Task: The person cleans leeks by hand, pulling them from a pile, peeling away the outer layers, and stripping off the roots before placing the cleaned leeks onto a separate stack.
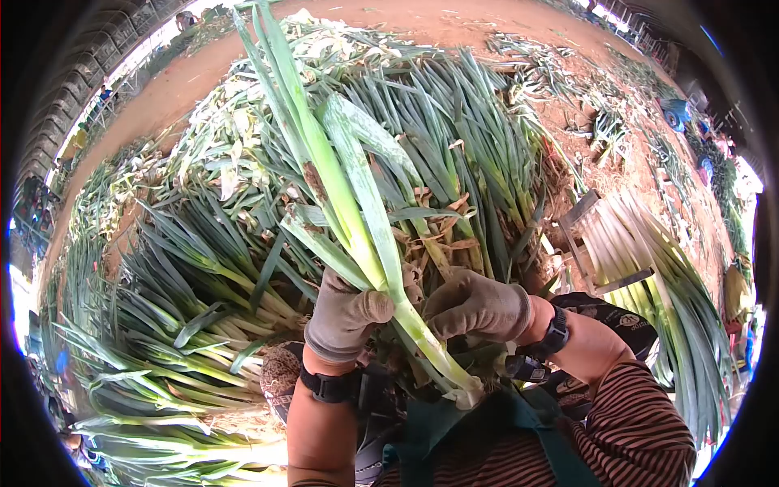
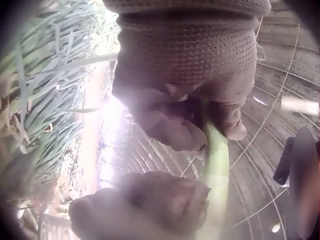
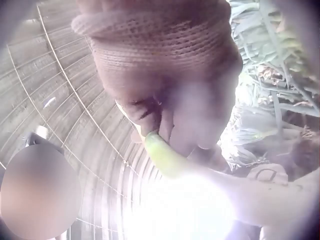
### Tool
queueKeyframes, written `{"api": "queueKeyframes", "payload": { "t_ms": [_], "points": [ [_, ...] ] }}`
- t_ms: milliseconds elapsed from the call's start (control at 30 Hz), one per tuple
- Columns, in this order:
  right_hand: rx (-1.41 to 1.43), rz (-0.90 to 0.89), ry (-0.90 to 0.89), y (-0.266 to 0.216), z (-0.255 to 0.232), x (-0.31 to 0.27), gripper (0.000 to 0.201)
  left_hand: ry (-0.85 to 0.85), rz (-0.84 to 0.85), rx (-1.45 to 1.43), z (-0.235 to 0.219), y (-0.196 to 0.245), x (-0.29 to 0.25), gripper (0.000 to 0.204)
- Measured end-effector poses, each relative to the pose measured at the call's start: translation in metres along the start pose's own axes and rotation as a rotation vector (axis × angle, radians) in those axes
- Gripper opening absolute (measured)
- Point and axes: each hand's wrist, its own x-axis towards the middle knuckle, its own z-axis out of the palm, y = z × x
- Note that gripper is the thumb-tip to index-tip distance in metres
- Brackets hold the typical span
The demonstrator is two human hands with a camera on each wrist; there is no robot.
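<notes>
A large green onion stalk slants across the head view, leaves up and pale root end low near the apron. The gloved left hand grips it mid-length, thumb across the stem; in the left wrist view that hand has its fingers around the pale green stem. Just below, the gloved right hand has curled fingers at the stem's side. In the right wrist view the right hand pinches a green piece at its fingertips; glare hides part of it.
Piles of green onions lie left and ahead, with loose trimmed leaves behind them. At the right, a metal-framed stand is beside a bundle of onions. Reddish bare ground stretches beyond.
</notes>
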Motion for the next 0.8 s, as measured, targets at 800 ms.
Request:
{"api": "queueKeyframes", "payload": {
  "t_ms": [800],
  "points": [
    [-1.101,0.246,0.282,0.063,-0.011,0.007,0.029,0.18,0.141,0.218,-0.003,-0.006,0.001,0.023]
  ]
}}
